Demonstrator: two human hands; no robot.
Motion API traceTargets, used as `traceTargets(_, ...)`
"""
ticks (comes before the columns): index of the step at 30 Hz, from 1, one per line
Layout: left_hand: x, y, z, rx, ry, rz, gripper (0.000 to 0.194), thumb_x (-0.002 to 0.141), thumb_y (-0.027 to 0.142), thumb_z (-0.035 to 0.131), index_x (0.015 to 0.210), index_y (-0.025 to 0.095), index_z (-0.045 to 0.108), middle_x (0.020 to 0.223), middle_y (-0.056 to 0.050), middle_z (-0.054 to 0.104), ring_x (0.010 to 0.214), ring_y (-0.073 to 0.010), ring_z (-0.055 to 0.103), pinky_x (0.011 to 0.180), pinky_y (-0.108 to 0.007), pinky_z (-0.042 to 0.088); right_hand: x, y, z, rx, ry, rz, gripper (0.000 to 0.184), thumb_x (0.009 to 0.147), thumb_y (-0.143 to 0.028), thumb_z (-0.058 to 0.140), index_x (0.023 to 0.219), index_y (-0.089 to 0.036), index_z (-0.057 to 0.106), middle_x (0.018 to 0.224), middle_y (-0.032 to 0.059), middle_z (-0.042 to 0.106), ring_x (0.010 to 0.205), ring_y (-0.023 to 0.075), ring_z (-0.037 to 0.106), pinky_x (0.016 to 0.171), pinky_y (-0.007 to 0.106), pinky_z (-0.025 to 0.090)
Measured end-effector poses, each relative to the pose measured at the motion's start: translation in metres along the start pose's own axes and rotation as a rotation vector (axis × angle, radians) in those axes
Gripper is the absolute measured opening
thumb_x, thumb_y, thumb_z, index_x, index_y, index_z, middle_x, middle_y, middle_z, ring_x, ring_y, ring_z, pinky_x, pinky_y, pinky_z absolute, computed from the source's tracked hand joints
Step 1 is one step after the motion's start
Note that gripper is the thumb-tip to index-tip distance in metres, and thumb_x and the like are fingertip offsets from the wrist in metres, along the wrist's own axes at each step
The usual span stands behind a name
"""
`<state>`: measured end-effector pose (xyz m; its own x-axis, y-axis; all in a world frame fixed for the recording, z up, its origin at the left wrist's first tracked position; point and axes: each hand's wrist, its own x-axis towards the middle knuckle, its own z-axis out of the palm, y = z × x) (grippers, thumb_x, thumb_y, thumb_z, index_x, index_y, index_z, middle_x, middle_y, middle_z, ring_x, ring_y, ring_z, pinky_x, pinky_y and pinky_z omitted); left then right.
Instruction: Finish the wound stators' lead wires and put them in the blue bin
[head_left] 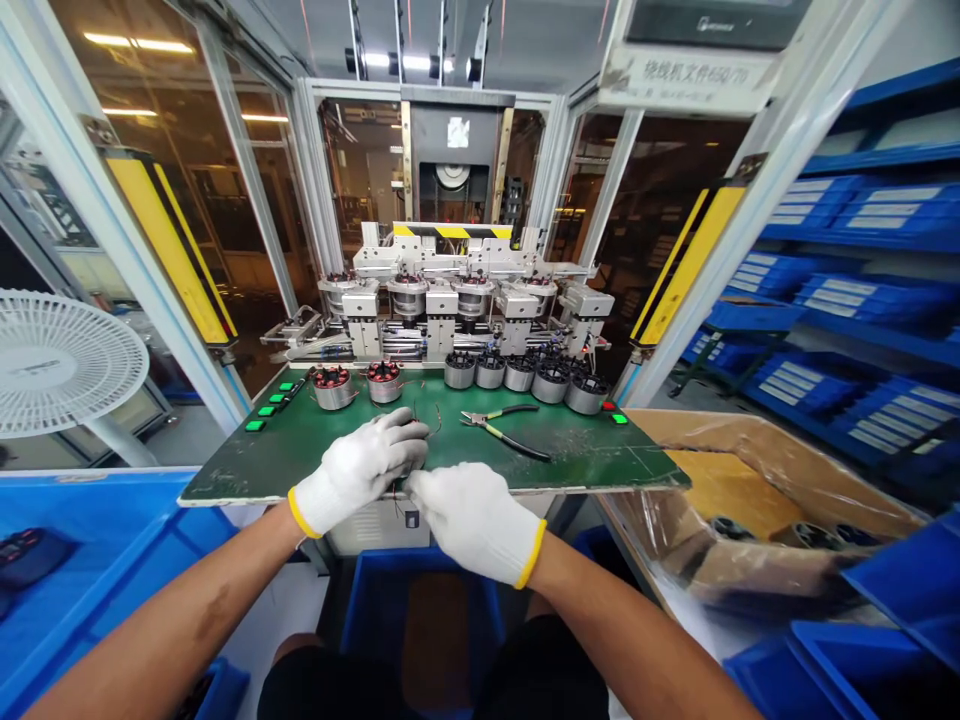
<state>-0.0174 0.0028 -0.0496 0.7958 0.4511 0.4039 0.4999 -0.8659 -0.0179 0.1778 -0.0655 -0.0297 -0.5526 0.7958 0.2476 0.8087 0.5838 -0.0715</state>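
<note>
**Q:** Where are the hands?

**A:** The left hand [360,470] and right hand [472,525], both in white knit gloves with yellow cuffs, sit close together at the near edge of a green tabletop [600,460].

**Q:** What are the fingers doing?

**A:** The left fingers [397,430] curl together, and the right fingers [427,487] press together beside them. Thin wires [397,490] run between the hands, just off the near edge. The gloves hide whether either hand pinches them; I cannot tell.

**Q:** What lies nearby?

**A:** Farther away on the left stand two wound stators [358,385] with red coils. Just right of the hands lie pliers [502,430] with green-and-yellow handles. Beyond them, a row of metal cylinders [525,378] with dark tops stands along the far edge.

**Q:** And around the tabletop?

**A:** A winding machine [457,290] rises beyond it, a cardboard box [757,490] holding dark rings sits right, and a blue bin [420,620] sits near.
</note>
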Motion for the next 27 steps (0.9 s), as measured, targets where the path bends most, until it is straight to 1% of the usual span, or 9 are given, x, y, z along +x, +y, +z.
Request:
traceTargets(3,-0.001,-0.002,0.006,0.01,0.041,0.014,0.034,0.09,0.02,0.035,0.112,0.02,0.061,0.128,-0.008,0.057,0.131,-0.0269,0.038,0.104,-0.046,0.041,0.009,0.017,-0.013,0.259,0.207,-0.069,0.031,0.099,-0.033,0.035,0.12,-0.02,0.054,0.103,0.0066,0.067,0.081,0.0164,0.063,0.076,0.028,0.046)
traceTargets(5,-0.001,-0.002,0.007,0.012,0.041,0.033,0.031,0.09,0.02,0.036,0.108,0.02,0.062,0.126,-0.008,0.058,0.132,-0.0265,0.037,0.105,-0.045,0.04,0.014,0.032,-0.007,0.395,0.279,-0.108,0.038,0.1,-0.03,0.031,0.135,-0.018,0.041,0.121,0.0064,0.06,0.085,0.0127,0.062,0.083,0.025,0.047)
traceTargets(7,0.0,-0.002,0.006,0.007,0.024,0.038,0.031,0.091,0.02,0.036,0.108,0.02,0.062,0.124,-0.008,0.059,0.13,-0.0257,0.038,0.105,-0.044,0.039,0.017,0.041,0.01,0.308,0.235,-0.097,0.044,0.098,-0.025,0.033,0.14,-0.015,0.034,0.133,0.0093,0.052,0.089,0.0144,0.062,0.086,0.027,0.047)
traceTargets(9,0.001,-0.003,0.005,0.006,0.028,0.028,0.032,0.093,0.021,0.035,0.109,0.02,0.061,0.122,-0.008,0.06,0.127,-0.0247,0.042,0.105,-0.044,0.039,0.015,0.042,0.031,0.072,0.164,-0.001,0.048,0.096,-0.025,0.034,0.143,-0.013,0.031,0.137,0.0129,0.047,0.092,0.0194,0.061,0.082,0.031,0.048)
traceTargets(12,0.001,-0.003,0.002,0.026,0.048,0.03,0.031,0.094,0.024,0.035,0.109,0.02,0.062,0.124,-0.006,0.059,0.124,-0.0241,0.043,0.102,-0.04,0.041,0.012,0.034,0.05,-0.252,0.09,0.143,0.044,0.097,-0.023,0.029,0.14,-0.016,0.037,0.115,0.0138,0.059,0.082,0.0236,0.061,0.066,0.033,0.047)
traceTargets(15,-0.001,0.004,-0.003,0.134,0.046,0.034,0.028,0.092,0.024,0.039,0.107,0.022,0.062,0.127,-0.004,0.059,0.119,-0.0265,0.045,0.093,-0.04,0.045,0.014,0.031,0.051,-0.374,0.085,0.128,0.037,0.096,-0.021,0.027,0.125,-0.02,0.05,0.09,0.0088,0.06,0.076,0.0241,0.058,0.059,0.032,0.042)
traceTargets(20,-0.007,0.04,-0.015,0.37,-0.144,0.002,0.031,0.088,0.016,0.04,0.108,0.024,0.061,0.121,-0.003,0.063,0.083,-0.0226,0.058,0.062,-0.038,0.044,0.024,0.037,0.047,-0.366,0.117,0.089,0.031,0.096,-0.023,0.031,0.119,-0.021,0.051,0.091,0.0072,0.057,0.078,0.0228,0.056,0.06,0.031,0.038)
traceTargets(24,-0.009,0.058,-0.016,0.326,-0.255,0.012,0.033,0.085,0.01,0.038,0.105,0.02,0.062,0.106,-0.006,0.066,0.084,-0.0215,0.06,0.067,-0.035,0.046,0.029,0.038,0.048,-0.378,0.126,0.093,0.033,0.094,-0.021,0.033,0.125,-0.02,0.047,0.091,0.0076,0.057,0.077,0.0227,0.056,0.059,0.031,0.036)
traceTargets(27,-0.014,0.056,-0.012,0.289,-0.239,-0.004,0.032,0.083,0.01,0.039,0.103,0.018,0.062,0.093,-0.008,0.067,0.08,-0.0223,0.06,0.067,-0.035,0.048,0.033,0.036,0.046,-0.391,0.122,0.113,0.033,0.095,-0.022,0.032,0.123,-0.021,0.048,0.087,0.0076,0.058,0.075,0.0232,0.056,0.059,0.031,0.035)
